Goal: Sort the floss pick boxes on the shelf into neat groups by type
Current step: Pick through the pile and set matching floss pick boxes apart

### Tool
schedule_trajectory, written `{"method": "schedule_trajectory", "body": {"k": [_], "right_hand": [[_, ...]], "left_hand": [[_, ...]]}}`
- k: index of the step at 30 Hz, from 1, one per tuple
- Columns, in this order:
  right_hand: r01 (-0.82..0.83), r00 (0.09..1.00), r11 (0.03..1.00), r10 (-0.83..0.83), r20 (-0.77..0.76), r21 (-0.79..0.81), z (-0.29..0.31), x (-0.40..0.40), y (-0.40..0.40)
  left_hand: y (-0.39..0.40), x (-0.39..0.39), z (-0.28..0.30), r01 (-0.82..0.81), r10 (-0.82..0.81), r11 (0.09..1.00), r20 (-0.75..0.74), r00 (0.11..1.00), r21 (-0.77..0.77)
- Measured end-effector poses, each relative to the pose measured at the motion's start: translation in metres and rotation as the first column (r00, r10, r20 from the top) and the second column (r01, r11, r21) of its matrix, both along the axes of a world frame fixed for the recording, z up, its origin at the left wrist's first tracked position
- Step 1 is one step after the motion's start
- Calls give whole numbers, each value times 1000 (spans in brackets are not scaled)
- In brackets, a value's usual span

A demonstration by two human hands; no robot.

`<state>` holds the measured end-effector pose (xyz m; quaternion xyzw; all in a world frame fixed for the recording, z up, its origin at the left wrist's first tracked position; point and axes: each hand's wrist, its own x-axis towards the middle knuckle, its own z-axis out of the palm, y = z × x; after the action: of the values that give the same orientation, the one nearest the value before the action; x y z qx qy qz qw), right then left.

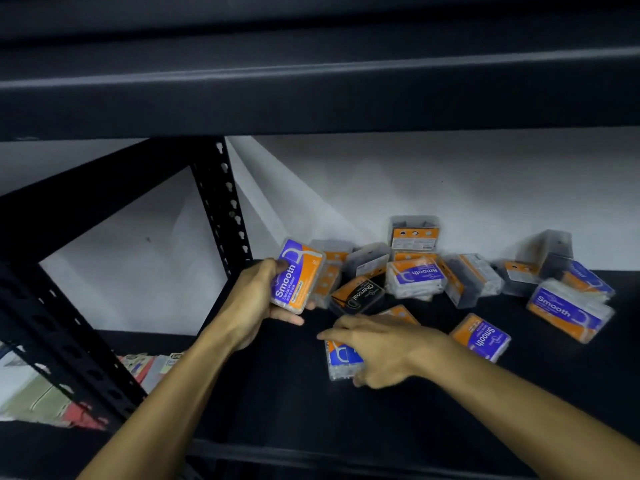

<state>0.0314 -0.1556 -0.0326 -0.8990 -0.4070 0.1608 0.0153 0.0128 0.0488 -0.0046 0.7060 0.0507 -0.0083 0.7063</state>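
my left hand (258,299) grips a smooth box (298,276) raised over the shelf (277,403); my right hand (384,348), fingers loosely spread, covers another smooth box (341,362). i'd pinch its edges, keeping off the charcoal box (358,294)

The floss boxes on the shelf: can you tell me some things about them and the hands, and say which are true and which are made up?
1. The left hand holds up a blue and orange Smooth box. True.
2. The right hand is lifting the black Charcoal box. False: it rests on a blue and orange box lying on the shelf; the Charcoal box lies apart, further back.
3. The boxes are already lined up in neat rows. False: they lie jumbled, some tilted, some upside down.
4. One box sits on top of others against the white wall. True.
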Motion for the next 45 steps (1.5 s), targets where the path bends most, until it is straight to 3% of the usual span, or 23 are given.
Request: {"method": "schedule_trajectory", "body": {"k": [4, 8, 12, 17, 20, 25, 33, 37, 45], "right_hand": [[16, 1000, 999, -16, -4, 47, -3, 3, -1], [128, 991, 953, -115, -66, 274, 0, 4, -6], [284, 958, 807, -224, -177, 518, 1, 1, -10], [445, 893, 589, -350, -283, 675, 8, -11, -17], [538, 839, 486, -392, -378, 689, 6, -19, -26], [633, 774, 350, -308, -554, 690, -1, -41, -51], [665, 726, 89, -307, -615, 741, -20, -81, -85], [679, 699, 64, -364, -616, 732, -36, -86, -96], [716, 661, 123, -437, -611, 687, -53, -87, -100]], "left_hand": [[2, -2, 0, -54, 54, 998, 3, 999, 24], [3, -2, 3, -192, 192, 981, 31, 981, -2], [7, 1, 7, -273, 272, 962, 62, 960, 8], [-1, -1, 2, -251, 241, 962, 99, 966, 105], [-10, -5, -1, -233, 215, 957, 112, 970, 175], [-17, -11, -7, -186, 153, 937, 131, 979, 295], [-38, -15, -17, -98, 64, 924, 101, 993, 370], [-50, -15, -17, -58, 25, 937, 101, 995, 344], [-65, -17, -22, -12, -11, 931, 61, 998, 364]]}}
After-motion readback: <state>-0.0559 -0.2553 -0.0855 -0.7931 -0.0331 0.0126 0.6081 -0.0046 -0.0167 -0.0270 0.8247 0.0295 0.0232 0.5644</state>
